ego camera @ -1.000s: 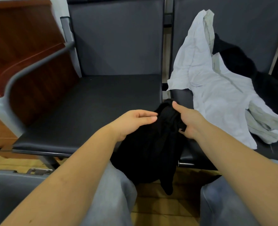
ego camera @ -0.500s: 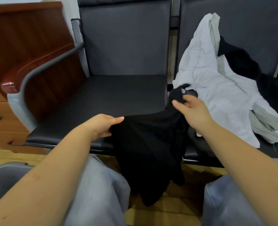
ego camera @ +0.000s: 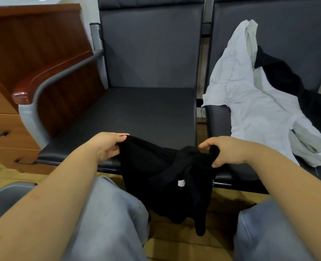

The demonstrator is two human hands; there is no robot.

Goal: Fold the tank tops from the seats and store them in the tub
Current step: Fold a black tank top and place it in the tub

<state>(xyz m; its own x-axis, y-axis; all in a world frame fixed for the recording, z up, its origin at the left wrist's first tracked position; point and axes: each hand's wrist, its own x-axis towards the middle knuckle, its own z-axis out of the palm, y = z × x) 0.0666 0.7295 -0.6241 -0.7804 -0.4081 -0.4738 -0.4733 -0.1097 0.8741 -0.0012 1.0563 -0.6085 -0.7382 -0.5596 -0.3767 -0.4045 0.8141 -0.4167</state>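
Both grips clenched on the black tank top [ego camera: 161,178]: left hand [ego camera: 107,146] pinching one edge, right hand [ego camera: 222,151] bunching twisted straps, over the seat [ego camera: 137,113] front edge. Risks folding crooked (straps tangled), or dragging the hanging hem on the floor

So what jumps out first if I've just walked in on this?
Two bare hands, left hand and right hand, stretch a black tank top over the front edge of the dark seat, most of it dangling toward the floor. On the next seat sprawls a pale heap of garments.
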